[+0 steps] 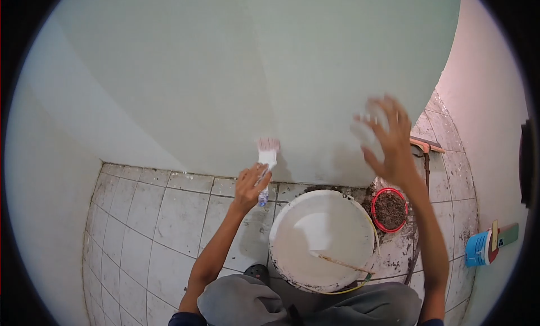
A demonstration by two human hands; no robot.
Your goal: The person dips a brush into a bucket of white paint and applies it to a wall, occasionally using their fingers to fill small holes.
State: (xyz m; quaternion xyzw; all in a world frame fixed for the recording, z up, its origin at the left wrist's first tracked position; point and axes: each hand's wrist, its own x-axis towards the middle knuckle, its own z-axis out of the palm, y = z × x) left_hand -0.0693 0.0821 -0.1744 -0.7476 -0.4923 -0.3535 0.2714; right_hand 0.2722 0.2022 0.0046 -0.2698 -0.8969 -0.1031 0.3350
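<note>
In the head view, the left hand [247,188] is gripping the handle of a brush [266,157], its bristles pointing up and resting against the pale green wall [197,90] just beyond the fingers. The right hand [396,157] is holding nothing; it is rising in front of the wall, fingers spread and blurred, and whether it is touching the surface I cannot tell.

A brushing stroke seems to be going on low on the wall. Moving the brush on would call for keeping the bristles flat to the surface and the wrist loose.

Nearer the body than both hands, a round tub [274,227] is holding whitish liquid [301,258], with a thin stick [343,263] lying across its near side. A red-rimmed bowl [373,210] of brown crumbly matter is standing below the right hand, close beside the tub, so a dropping right arm would have little room there. Left of the left hand, bare floor tiles [180,213] are leaving open room, and above it the wall is running unbroken.
</note>
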